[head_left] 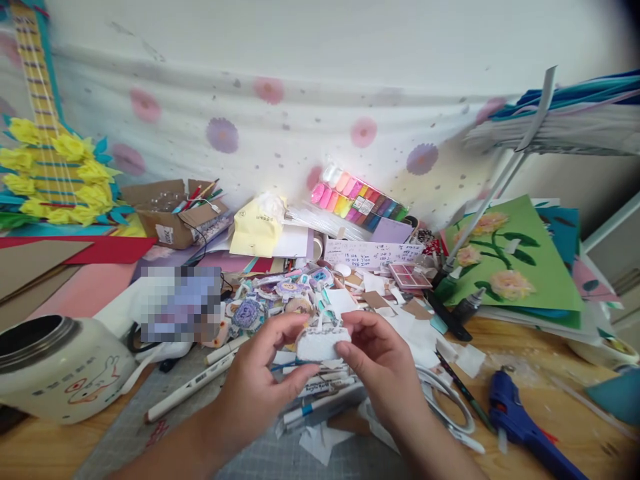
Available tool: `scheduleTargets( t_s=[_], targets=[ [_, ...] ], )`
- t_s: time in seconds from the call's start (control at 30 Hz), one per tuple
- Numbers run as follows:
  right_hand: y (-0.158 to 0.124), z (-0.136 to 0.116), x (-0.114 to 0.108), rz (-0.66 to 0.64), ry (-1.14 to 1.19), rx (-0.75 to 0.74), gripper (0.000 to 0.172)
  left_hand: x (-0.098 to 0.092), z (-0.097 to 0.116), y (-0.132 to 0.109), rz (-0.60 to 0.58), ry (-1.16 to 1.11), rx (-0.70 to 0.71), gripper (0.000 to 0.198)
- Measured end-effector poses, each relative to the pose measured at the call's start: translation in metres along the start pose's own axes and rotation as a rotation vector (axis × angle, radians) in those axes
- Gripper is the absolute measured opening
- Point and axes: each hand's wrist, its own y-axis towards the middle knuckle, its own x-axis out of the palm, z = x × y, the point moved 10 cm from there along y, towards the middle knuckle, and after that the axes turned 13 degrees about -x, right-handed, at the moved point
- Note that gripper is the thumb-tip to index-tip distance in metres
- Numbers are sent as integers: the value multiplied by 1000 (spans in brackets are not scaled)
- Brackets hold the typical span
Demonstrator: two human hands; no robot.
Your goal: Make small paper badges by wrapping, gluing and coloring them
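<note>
Cutout [320, 345] between left grip [260, 387], right grip [385, 365]

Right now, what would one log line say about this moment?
left hand: pinching white paper cutout | right hand: pinching same cutout | nearby: blue glue gun, white marker

Matt paper cutout [320, 345]; glossy blue plastic glue gun [520, 420]; table [575, 373] probably bare wood.

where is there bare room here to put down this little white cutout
Bare cutting mat lies between the white jar and the left hand. Bare wooden table shows between the blue glue gun and the green flower picture. The middle around the white cutout is crowded with stickers and markers.
</note>
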Motion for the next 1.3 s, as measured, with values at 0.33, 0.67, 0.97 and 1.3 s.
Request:
scheduleTargets(
  t_s=[0.33,0.67,0.97,1.3],
  targets=[
    [-1,-8,-3,2,-113,-41,25,-11,22,-5,14,92,146,24],
    [-1,6,-5,122,44,94,26,-20,24,0,91,146,106,20],
    [-2,19,-6,145,61,156,30,7,-9,7,-101,-35,-150,39],
    [-2,17,-11,150,79,154,29,6,-20,12,-105,-289,-301,32]
  ],
)
